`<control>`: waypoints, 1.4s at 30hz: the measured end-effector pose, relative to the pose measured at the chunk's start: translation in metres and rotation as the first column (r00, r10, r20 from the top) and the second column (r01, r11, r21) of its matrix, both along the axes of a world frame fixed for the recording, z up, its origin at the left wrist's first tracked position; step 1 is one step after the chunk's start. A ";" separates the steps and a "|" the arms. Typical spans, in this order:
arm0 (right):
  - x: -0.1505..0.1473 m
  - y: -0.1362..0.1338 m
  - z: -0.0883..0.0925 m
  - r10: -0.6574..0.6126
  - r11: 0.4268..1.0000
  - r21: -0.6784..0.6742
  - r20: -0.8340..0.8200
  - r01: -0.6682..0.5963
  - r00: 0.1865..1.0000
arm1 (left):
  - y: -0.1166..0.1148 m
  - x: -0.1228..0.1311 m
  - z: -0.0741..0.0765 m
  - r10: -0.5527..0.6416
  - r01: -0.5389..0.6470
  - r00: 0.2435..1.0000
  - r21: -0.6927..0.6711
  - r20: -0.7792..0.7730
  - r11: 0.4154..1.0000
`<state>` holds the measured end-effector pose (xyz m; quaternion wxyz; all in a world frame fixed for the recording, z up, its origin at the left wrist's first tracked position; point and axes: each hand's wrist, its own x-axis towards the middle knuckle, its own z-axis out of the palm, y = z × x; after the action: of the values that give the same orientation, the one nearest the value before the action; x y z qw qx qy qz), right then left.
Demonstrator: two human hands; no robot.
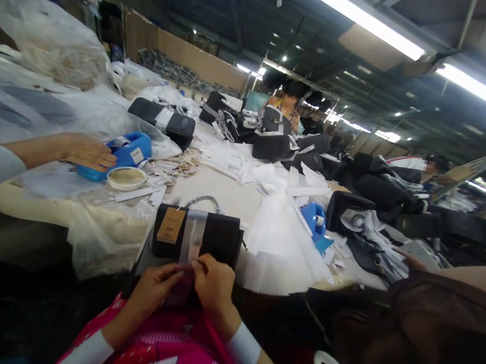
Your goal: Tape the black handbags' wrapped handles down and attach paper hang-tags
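Observation:
A black handbag [220,237] leans upright against the table edge in front of me, its curved handle standing up at the top. On its flap hangs a tan cardboard tag [171,224]. Down the middle of the bag runs a pale translucent strip [191,236]. Both hands meet at the strip's lower end: my left hand [158,285] pinches there from the left, and my right hand [213,282] pinches from the right, its fingertips close to the left ones. The exact bit between the fingertips is partly hidden by the fingers.
A co-worker's hand [88,151] reaches to a blue tape dispenser [134,147] at left, beside a tape roll [126,178]. White sheets [277,238] lie right of the bag, near another blue dispenser [313,218]. Black bags [272,145] pile up behind. Another person's arm enters at right.

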<state>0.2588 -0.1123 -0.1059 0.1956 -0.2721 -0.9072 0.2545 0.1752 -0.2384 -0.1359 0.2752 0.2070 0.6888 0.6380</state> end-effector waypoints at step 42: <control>-0.060 0.028 0.038 -0.216 0.865 -0.496 -0.511 -0.080 0.832 | 0.005 -0.010 -0.012 0.001 -0.001 1.000 -0.053 -0.001 0.999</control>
<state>0.1990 -0.0839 -0.0678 0.3803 -0.2616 -0.7044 0.5393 0.1656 -0.2333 -0.1474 0.2800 0.1994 0.7056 0.6197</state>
